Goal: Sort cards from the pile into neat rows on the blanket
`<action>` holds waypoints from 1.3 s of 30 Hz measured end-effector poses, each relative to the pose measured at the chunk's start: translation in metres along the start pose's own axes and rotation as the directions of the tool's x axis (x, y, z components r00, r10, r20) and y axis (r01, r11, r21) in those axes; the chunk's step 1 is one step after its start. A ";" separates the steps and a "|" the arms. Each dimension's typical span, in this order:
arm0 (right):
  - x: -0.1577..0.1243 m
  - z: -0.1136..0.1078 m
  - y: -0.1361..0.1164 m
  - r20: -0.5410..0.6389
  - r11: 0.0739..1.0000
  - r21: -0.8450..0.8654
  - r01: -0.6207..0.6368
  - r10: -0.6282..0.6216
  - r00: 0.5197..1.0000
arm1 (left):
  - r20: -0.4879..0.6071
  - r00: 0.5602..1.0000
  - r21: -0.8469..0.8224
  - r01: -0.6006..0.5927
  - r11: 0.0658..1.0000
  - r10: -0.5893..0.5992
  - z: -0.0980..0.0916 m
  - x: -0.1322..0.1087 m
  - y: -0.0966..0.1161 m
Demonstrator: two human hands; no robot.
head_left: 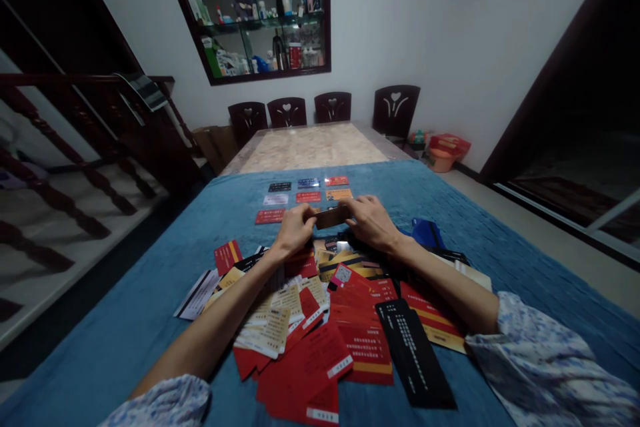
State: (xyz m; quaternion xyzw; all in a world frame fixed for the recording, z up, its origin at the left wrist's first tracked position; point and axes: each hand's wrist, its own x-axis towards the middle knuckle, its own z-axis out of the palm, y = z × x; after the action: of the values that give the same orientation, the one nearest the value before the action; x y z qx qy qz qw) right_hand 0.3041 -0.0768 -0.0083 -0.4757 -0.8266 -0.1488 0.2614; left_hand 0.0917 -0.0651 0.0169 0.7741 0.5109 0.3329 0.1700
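Observation:
Between both hands is a dark brown card (331,217), held level above the blue cloth. My left hand (296,230) pinches its left end with thumb and fingers. On the right end, my right hand (371,221) grips it the same way. Beyond the hands lie laid-out cards in rows: a black card (279,187), a blue card (309,183), a red card (270,216), an orange card (339,195) and others. A loose heap of red cards (305,367), cream cards (265,327) and black cards (415,353) spreads under and before my forearms.
A blue cloth (150,280) covers the near part of the marble-topped table (310,143). Several dark chairs (397,110) stand along the far side. At the left is a wooden railing (65,80); at the right, an orange bin (443,157) sits on the floor.

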 end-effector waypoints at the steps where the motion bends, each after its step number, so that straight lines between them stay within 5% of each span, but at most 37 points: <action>1: 0.000 0.000 0.000 -0.008 1.000 -0.002 0.011 -0.011 1.000 | -0.009 1.000 -0.005 -0.005 1.000 0.005 0.000 0.000 -0.001; 13: -0.001 0.000 -0.001 -0.042 0.995 -0.038 0.090 -0.091 0.995 | -0.042 0.998 -0.030 -0.049 0.998 0.047 0.000 0.001 -0.002; 24: 0.000 -0.009 -0.006 0.002 0.996 -0.083 0.031 -0.031 1.000 | -0.031 0.998 -0.050 -0.058 0.997 0.057 -0.005 0.001 -0.004; 32: 0.006 -0.017 -0.010 0.052 0.989 -0.132 0.066 -0.060 0.997 | 0.084 0.939 0.169 -0.344 0.924 0.334 -0.013 0.003 -0.012; 39: 0.025 -0.017 -0.009 0.126 0.990 -0.111 0.084 -0.070 0.990 | 0.178 0.917 0.326 -0.396 0.858 0.356 -0.025 0.006 -0.014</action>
State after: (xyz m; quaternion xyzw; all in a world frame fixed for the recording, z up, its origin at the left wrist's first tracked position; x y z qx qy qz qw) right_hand 0.2908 -0.0727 0.0200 -0.4660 -0.8487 -0.1772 0.1764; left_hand 0.0659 -0.0559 0.0285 0.8942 0.3909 0.2180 -0.0126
